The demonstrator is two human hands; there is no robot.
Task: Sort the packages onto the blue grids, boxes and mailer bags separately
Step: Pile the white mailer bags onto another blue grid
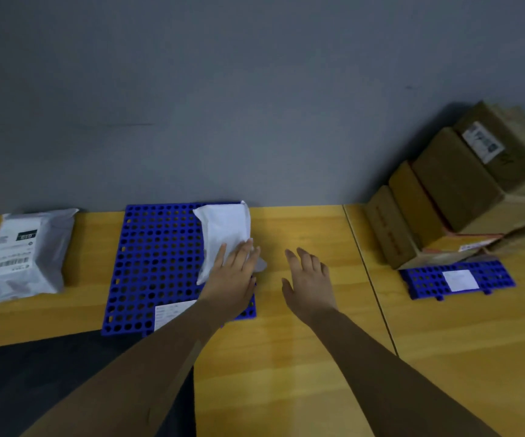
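Mailer bag [224, 231] under left grip [234, 279]

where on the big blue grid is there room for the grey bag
On the left grid, the left half is bare, up to the white mailer bag under the left hand. A paper label lies at its front edge. The right grid is crowded with boxes.

Table [302, 357]: smooth yellow wood, faint sheen. Grids [157, 263]: glossy blue plastic, perforated. Mailer bags [24, 257]: slick grey-white plastic film, wrinkled, paper labels. Boxes [456, 181]: matt brown cardboard. Wall [223, 89]: matt grey.
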